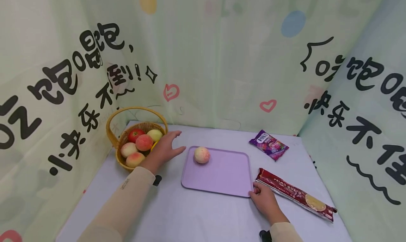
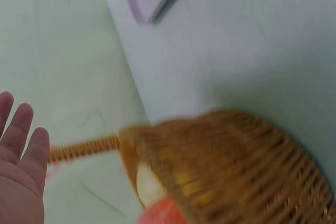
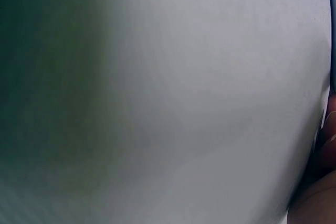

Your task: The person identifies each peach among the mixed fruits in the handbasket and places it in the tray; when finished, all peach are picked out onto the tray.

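1. We have a white worktop (image 1: 171,215) beneath the tray and everything around it.
2. The tray (image 1: 220,171) is our landmark: lilac, rectangular and flat, with a low rim.
3. Left of the tray, and apart from it, stands a woven basket (image 2: 252,166) with round fruit (image 1: 144,142) in red, peach and pale yellow-green.
4. A dark red spaghetti packet (image 1: 296,195) slants away just right of the tray.
5. Our left grip (image 1: 163,149) is empty, fingers spread, by the basket's tray-facing side. We judge the step in hand as fruit handling between basket and tray; the next move calls for keeping those fingers clear of the basket handle.
6. Our right grip (image 1: 264,199) pinches the tray's near right corner, seemingly to steady it.
7. A purple snack bag (image 1: 269,145) lies beyond the tray's far right corner.
8. On the tray, near its far left corner, sits one peach (image 1: 202,155): round, creamy, flushed pink, apparently unmarked.
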A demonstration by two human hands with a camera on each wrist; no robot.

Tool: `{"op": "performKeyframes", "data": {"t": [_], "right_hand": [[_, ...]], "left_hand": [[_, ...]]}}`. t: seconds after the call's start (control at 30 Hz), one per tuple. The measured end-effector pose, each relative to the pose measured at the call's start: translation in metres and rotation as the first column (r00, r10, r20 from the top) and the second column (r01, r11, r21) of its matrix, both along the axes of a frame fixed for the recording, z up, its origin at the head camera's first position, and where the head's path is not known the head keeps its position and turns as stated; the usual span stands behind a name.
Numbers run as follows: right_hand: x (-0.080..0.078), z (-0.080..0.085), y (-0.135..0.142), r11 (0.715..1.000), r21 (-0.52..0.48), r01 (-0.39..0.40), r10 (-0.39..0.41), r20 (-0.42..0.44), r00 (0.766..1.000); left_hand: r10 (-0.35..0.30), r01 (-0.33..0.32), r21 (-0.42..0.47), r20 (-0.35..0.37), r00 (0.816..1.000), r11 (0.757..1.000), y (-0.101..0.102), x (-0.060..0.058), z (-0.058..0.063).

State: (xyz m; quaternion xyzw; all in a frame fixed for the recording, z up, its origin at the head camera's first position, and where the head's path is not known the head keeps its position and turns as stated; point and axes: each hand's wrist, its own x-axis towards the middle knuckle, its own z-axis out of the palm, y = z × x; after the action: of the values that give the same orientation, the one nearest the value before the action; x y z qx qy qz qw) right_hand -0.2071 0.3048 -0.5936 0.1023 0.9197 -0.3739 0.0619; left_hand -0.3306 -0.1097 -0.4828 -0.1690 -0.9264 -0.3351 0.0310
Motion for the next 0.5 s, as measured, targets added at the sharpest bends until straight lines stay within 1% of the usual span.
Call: {"op": "performKeyframes", "data": {"t": [0.1, 0.2, 0.37, 0.5], "right_hand": [[-0.001, -0.001, 0.0, 1.0, 0.002, 0.0, 0.0, -0.002, 1.0], [-0.002, -0.002, 0.0, 1.0, 0.001, -0.001, 0.001, -0.004, 1.0], [-0.002, -0.002, 0.0, 1.0, 0.0, -0.004, 0.004, 0.002, 1.0], [-0.002, -0.002, 0.0, 1.0, 0.003, -0.004, 0.004, 0.005, 1.0]], "left_hand": [[0.042, -0.041, 0.042, -0.022, 0.999, 0.998, -0.014, 0.001, 0.004], [0.074, -0.071, 0.082, -0.038, 0.997, 0.994, -0.027, 0.002, 0.005], [0.118, -0.112, 0.084, -0.073, 0.99, 0.99, -0.044, 0.003, 0.004], [0.161, -0.154, 0.084, -0.08, 0.984, 0.984, -0.054, 0.003, 0.007]]}}
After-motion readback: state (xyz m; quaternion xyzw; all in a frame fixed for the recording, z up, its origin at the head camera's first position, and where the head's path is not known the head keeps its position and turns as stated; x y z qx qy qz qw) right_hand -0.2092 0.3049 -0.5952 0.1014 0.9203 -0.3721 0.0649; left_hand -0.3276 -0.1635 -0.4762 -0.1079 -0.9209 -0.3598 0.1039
